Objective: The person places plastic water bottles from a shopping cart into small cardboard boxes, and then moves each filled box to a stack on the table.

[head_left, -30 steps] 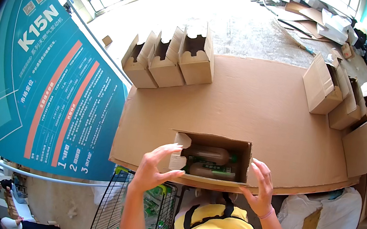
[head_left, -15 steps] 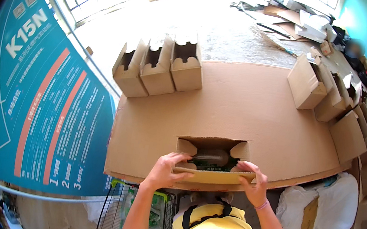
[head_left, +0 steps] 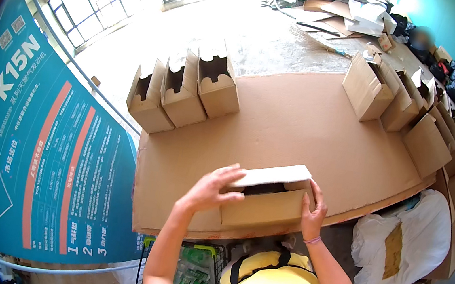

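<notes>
A brown cardboard box (head_left: 264, 208) stands at the near edge of a large cardboard-covered surface (head_left: 289, 116). Its pale top flap (head_left: 275, 175) is bent partway over, leaving a dark gap in which the contents cannot be made out. At the box's left end is my left hand (head_left: 212, 189), fingers stretched out against the flap's edge, thumb apart. My right hand (head_left: 314, 209) wraps around the right end, its thumb on the near side and its fingers along the corner.
Three open upright cartons (head_left: 184, 95) stand at the far left of the surface. More open cartons (head_left: 368, 92) line the right side. Below the near edge are a wire basket of plastic bottles (head_left: 195, 271) and a white sack (head_left: 399, 242). A teal banner (head_left: 56, 158) stands at left.
The flap has come over the opening, hiding the bottle-like thing that showed inside. My right hand has moved up around the box's end; my left hand has lifted toward the flap. The view has shifted.
</notes>
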### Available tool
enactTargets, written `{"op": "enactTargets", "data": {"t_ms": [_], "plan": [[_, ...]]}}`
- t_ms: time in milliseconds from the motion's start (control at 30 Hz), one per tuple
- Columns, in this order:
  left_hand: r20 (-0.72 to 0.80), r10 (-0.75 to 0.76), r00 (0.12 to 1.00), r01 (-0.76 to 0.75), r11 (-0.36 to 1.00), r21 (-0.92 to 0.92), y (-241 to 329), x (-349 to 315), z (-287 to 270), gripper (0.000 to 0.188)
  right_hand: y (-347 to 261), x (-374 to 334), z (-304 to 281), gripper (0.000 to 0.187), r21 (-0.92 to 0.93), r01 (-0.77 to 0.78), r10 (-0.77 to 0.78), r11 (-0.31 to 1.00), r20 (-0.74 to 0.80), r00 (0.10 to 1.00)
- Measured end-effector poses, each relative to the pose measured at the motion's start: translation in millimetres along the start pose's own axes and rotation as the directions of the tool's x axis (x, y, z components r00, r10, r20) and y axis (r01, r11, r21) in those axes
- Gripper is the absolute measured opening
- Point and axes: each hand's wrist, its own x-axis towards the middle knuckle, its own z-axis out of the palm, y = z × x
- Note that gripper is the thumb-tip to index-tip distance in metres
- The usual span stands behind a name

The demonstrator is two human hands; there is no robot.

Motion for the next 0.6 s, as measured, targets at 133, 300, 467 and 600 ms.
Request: {"op": "enactTargets", "data": {"t_ms": [133,300,467,600], "plan": [[-0.071,0.151,0.986,-0.103,0.886,0.452,23.4,-22.9,36.0,0.087,14.1,23.0,14.0,0.031,0.059,0.015,-0.011,0.998,-0.065,0.998],[-0.175,0.180,0.968,-0.084,0.890,0.449,40.7,-52.4,80.4,0.085,55.5,84.7,42.6,0.030,0.268,0.042,-0.049,0.962,0.020,0.999],[-0.438,0.085,0.895,0.138,0.881,0.453,72.5,-28.7,132.1,0.081,88.8,133.2,80.9,0.034,0.436,-0.173,0.175,0.883,0.036,0.984],[-0.535,0.097,0.839,0.204,0.855,0.476,76.6,-5.4,152.6,0.074,107.5,157.3,95.8,0.045,0.422,-0.233,0.198,0.876,0.126,0.972]]}}
